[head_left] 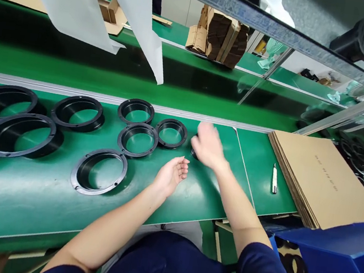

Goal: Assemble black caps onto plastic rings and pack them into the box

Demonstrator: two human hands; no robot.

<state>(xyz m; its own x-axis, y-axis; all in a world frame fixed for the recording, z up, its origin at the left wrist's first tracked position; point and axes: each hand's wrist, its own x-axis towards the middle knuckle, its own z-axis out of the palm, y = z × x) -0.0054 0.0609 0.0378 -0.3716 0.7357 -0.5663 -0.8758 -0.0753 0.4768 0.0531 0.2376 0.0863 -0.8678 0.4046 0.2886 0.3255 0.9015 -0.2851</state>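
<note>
My right hand (207, 145) is closed over a black ring (194, 146) on the green table, and only the ring's left edge shows; the hand is slightly blurred. Just left of it and nearer to me, my left hand (172, 175) hovers palm up with its fingers loosely curled and apart, holding nothing. Three smaller black flanged rings stand left of my hands: one at the right (171, 133), one at the back (136, 111) and one in front (138, 140). A larger ring (99, 171) lies nearer to me.
More large black rings (18, 135) stand at the left. On the right are a white pen (274, 178), stacked cardboard sheets (326, 176) and a blue bin (337, 264) beside the table. White sheets (136, 6) hang down at the upper left below a metal shelf (274, 25).
</note>
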